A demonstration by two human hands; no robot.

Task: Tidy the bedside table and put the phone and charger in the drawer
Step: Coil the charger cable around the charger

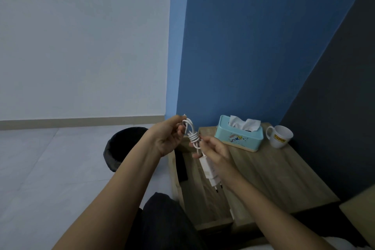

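A white charger [209, 170] hangs in the air over the open drawer [203, 201] of the wooden bedside table [269, 176]. Its cable [191, 134] is wound into a bundle with a loop at the top. My left hand [168, 138] pinches the loop end of the cable. My right hand [215, 148] grips the cable just above the plug block, whose pins point down. A dark flat object, probably the phone [181, 165], lies in the drawer at its left side, partly hidden by my left arm.
A light blue tissue box [239, 134] and a white mug [281, 136] stand at the back of the table top. A dark waste bin [121, 146] sits on the pale floor to the left. My dark-trousered knee [162, 219] is near the drawer front.
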